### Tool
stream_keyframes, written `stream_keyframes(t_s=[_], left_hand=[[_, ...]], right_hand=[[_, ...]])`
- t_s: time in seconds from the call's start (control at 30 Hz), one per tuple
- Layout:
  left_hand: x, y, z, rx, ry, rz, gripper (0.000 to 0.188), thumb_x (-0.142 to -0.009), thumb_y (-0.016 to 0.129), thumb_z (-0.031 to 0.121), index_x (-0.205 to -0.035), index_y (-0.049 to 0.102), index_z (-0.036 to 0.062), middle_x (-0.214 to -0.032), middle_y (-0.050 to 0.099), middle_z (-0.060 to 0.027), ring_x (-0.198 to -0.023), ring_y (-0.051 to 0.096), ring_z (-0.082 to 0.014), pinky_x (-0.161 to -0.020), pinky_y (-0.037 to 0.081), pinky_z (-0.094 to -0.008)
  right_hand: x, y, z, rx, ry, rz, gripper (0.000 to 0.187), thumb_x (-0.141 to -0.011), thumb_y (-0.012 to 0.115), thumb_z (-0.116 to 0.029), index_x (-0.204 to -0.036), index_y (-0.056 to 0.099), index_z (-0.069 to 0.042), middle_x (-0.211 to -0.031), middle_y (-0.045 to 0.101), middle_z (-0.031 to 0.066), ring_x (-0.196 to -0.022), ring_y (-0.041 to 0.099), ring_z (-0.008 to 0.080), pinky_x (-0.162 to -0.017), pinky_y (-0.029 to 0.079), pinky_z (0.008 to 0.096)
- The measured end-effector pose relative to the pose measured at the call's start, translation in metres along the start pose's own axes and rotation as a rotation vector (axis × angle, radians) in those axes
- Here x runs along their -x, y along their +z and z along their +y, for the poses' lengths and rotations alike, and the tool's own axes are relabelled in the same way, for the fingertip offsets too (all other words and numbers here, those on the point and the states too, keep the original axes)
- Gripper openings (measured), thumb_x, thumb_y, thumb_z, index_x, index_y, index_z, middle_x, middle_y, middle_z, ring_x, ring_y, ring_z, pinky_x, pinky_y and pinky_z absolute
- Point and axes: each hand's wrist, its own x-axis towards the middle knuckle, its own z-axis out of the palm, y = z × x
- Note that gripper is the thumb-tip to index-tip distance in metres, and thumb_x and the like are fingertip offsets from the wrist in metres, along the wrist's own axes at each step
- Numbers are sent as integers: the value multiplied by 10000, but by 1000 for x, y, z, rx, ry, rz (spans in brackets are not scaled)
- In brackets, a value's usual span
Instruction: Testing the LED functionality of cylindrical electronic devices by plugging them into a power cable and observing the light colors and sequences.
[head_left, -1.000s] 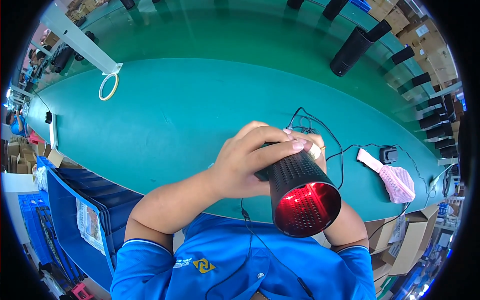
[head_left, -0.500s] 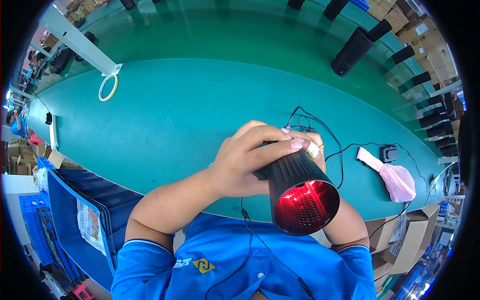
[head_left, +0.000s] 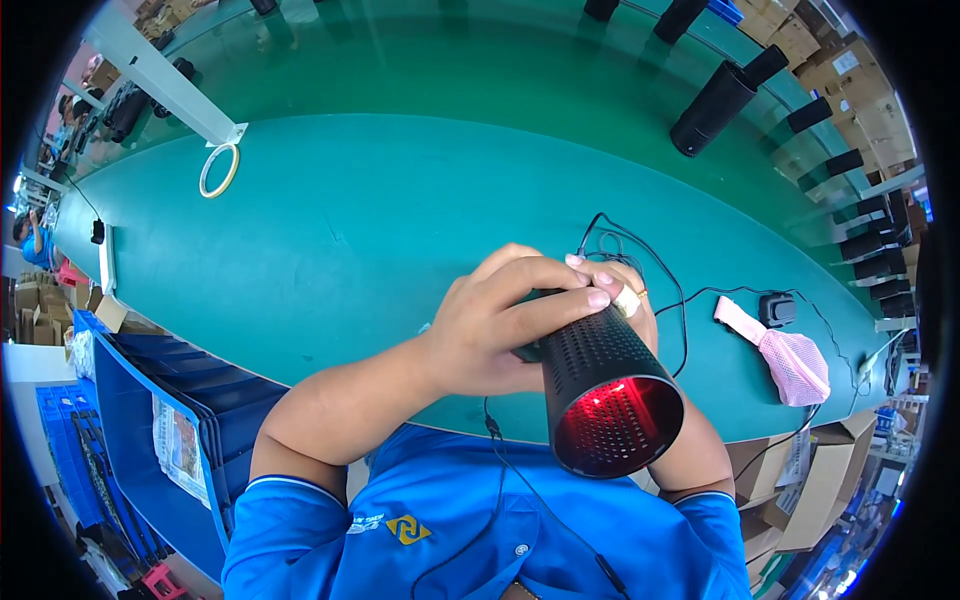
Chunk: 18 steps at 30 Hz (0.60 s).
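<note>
Both my hands hold a black perforated cylinder (head_left: 610, 400) above the near side of the table, its open end tilted down toward me. Red light glows on its inner wall. My left hand (head_left: 500, 320) is closed round the upper left of it, thumb along the top. On the far right side, my right hand (head_left: 632, 295) grips it too; a pale wrap covers one digit, and most of its fingers are hidden behind the cylinder. A black cable (head_left: 660, 262) loops on the table just beyond my hands; whether it joins the cylinder is hidden.
A pink mesh pouch (head_left: 793, 366) lies to the right beside a small black box (head_left: 777, 309). A tape roll (head_left: 219, 171) rests near a white post (head_left: 170, 85). Farther off stand black cylinders (head_left: 713, 108) on a green surface. Blue bins (head_left: 190, 400) are stacked at lower left.
The cylinder's open end has shifted slightly right and down, and less red light shows inside it. Both hands keep their hold.
</note>
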Motion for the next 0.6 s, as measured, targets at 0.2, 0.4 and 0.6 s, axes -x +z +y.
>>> stream_keyframes(t_s=[0.2, 0.4, 0.6], left_hand=[[1, 0, 0, -12, -22, -21, 378, -733, 694, 107, -1094, 587, 88, -1062, 606, -117, -826, 564, -244, -718, 469, -343], [0, 0, 1, -27, -33, -14, 377, -729, 696, 108, -1090, 589, 85, -1061, 606, -115, -822, 564, -242, -713, 469, -342], [-1, 0, 2, -16, -7, -12, 376, -727, 696, 107, -1087, 590, 84, -1058, 607, -114, -810, 563, -240, -705, 470, -343]], right_hand=[[1, 0, -2, -24, 30, -17, 537, -708, 702, -94, -1189, 466, -52, -1167, 600, 159, -962, 593, 283, -821, 477, 353], [-1, 1, -11, 6, 13, 19, 519, -720, 694, -102, -1184, 467, -48, -1161, 602, 164, -975, 595, 282, -826, 473, 350], [-1, 2, -12, 19, 8, 39, 498, -728, 688, -98, -1173, 473, -47, -1149, 605, 169, -976, 600, 286, -833, 468, 350]])
